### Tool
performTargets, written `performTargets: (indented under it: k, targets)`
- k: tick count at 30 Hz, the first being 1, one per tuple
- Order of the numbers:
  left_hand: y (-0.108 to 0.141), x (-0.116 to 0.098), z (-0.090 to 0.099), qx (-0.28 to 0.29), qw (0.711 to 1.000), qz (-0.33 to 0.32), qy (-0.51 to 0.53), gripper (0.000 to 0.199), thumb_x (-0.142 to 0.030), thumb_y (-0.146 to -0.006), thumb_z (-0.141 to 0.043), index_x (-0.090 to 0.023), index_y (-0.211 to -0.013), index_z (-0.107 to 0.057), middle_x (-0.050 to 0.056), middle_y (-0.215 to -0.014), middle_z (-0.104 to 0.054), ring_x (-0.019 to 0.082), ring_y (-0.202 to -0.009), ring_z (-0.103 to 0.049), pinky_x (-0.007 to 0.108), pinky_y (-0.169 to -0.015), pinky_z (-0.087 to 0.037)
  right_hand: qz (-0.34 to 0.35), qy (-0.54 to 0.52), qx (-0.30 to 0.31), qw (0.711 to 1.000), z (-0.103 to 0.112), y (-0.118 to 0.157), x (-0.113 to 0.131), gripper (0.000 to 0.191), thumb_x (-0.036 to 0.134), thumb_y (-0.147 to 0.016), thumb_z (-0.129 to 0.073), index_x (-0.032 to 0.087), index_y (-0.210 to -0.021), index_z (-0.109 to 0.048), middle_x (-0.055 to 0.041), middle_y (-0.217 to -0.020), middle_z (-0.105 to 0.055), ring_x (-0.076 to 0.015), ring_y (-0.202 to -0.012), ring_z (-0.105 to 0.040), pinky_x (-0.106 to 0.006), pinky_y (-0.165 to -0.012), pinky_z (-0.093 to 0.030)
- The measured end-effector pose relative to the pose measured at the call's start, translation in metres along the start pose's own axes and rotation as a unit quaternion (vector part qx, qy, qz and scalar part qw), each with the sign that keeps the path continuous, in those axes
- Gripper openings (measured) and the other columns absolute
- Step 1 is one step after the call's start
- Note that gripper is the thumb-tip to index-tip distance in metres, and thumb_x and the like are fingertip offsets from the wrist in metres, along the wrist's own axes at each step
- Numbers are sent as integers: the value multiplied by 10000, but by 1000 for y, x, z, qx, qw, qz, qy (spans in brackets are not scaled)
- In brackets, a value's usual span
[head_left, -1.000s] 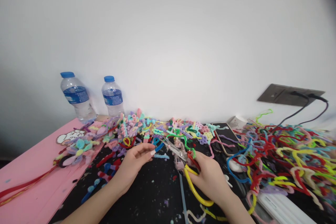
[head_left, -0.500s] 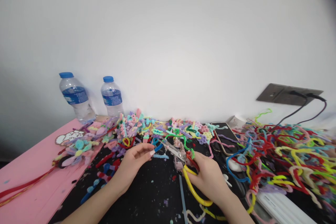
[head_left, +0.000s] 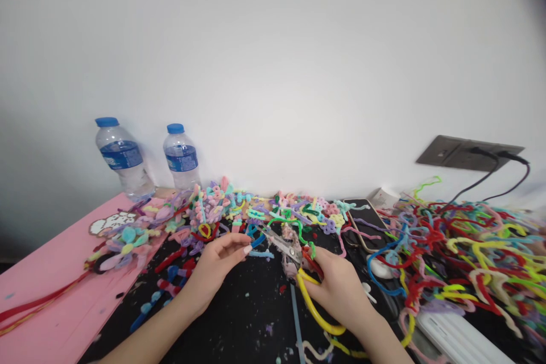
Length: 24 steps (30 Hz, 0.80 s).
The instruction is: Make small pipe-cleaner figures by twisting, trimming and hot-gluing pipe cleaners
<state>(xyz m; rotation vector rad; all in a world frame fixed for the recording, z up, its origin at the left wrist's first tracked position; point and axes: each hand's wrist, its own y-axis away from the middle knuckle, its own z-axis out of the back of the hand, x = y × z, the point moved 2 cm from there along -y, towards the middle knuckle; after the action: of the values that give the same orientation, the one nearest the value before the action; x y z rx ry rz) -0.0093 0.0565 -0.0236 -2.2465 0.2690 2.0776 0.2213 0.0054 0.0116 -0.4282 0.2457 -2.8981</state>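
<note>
Scissors [head_left: 285, 245] between bottles [head_left: 182, 158], left rear, and pipe-cleaner heap [head_left: 460, 250], right.

two blue-capped bottles [head_left: 181, 158] before a pale wall [head_left: 298, 68], dark socket plate [head_left: 447, 153] holding black plugs [head_left: 512, 156]

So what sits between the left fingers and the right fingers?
In the head view: the blue fuzzy stem in the left fingers, a light-blue piece, a pinkish clump, and the scissors in the right fingers.

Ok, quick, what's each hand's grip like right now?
Left hand: closed, pinching a blue fuzzy strip.
Right hand: closed, holding scissors.
</note>
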Motion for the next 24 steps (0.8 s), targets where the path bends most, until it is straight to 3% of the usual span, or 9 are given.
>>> performTargets:
  k: [12,24]
  targets:
    - [-1,0,0,-6,1000,-1,-2,219,-349,-699,-675,-204,-862,-685,47,-909,-661,201,-854,-572,267,-753,-451,8,5,-25,1000,0,0,-1,155,319,-736,-567,210,-688,-468,13,-642,-566,-138,-556,-527,-215,-502,-307]
    - [0,0,0,-1,1000,6,8,216,-342,-718,-665,-199,-879,-680,62,-965,-641,206,-885,-561,283,-776,-456,0,-4,-9,1000,5,0,5,106,297,-765,-545,209,-761,-486,-11,-708,-601,-172,-638,-562,-235,-559,-340]
